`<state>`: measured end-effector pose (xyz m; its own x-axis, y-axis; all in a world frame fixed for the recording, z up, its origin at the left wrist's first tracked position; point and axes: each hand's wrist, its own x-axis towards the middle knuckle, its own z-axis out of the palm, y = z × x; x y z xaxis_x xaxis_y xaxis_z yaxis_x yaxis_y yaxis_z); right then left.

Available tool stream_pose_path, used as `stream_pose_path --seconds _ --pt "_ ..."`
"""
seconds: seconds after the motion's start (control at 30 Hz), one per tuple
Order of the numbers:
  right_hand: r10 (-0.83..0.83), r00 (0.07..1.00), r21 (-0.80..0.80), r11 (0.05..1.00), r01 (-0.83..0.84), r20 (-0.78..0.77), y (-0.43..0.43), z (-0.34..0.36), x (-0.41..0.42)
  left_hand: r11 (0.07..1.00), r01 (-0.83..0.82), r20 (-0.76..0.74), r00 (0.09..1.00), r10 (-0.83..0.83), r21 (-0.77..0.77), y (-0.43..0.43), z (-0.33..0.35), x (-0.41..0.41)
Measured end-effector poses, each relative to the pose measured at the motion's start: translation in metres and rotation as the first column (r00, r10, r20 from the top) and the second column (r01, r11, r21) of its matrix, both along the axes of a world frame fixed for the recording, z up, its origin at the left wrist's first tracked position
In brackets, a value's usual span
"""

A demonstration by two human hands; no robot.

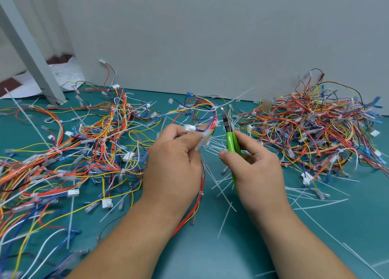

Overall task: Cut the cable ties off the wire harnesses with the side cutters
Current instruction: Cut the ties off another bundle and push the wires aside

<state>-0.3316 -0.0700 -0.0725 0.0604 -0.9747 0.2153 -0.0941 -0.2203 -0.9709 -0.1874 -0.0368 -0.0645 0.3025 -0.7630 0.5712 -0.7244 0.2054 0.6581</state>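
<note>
Item 1, far left: grey post (pixel 31 57) standing on the green tabletop (pixel 210 257), beside the left heap of harnesses (pixel 84 142), a loose spread with many white ties visible on it. I judge this the unfinished stock.

Item 2: left hand (pixel 174 163), raised over the tabletop centre. Its fingers (pixel 200 130) are curled and pinch the held harness (pixel 202 114) just beside a white connector (pixel 190 128). The harness loops up and away toward the wall, and a red and orange strand trails down past the wrist.

Item 3: cable tie (pixel 214 108) at the top right of that loop, close to the cutter tip. I take it as the next cut, though it is small and blurred.

Item 4: side cutters (pixel 230 135), held above the tabletop between the two hands. Long axis near upright in my view, leaning slightly left. Nose points up and away from me, green handles run down into the palm. I cannot tell how far the jaws gape.

Item 5: right hand (pixel 256 169), fingers wrapped round the handles, thumb along their left side.

Item 6: cut tie strips (pixel 221 184) scattered beneath both hands.

Item 7: right heap of harnesses (pixel 315 127), a dense tangle.

Step in hand: lining up a cut. Next, I would slip the nose under the tie alone, clear of the wires, then squeeze.
</note>
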Motion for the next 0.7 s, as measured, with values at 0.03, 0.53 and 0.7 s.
stream_pose_path --seconds 0.03,0.53,0.7 --pt "0.002 1.000 0.002 1.000 -0.002 0.009 -0.0002 -0.0005 0.0000 1.000 0.000 0.007 1.000 0.000 0.001 0.0002 0.0002 -0.0004" --pt "0.054 0.998 -0.035 0.998 -0.055 -0.032 0.0010 0.0019 -0.0009 1.000 0.014 0.046 0.999 -0.015 0.024 0.0004 -0.0029 -0.0011" --pt "0.052 0.998 -0.033 0.998 -0.053 -0.046 -0.0021 -0.0012 -0.0032 1.000 0.013 0.050 0.999 -0.014 0.027 0.0012 -0.0015 -0.0014"
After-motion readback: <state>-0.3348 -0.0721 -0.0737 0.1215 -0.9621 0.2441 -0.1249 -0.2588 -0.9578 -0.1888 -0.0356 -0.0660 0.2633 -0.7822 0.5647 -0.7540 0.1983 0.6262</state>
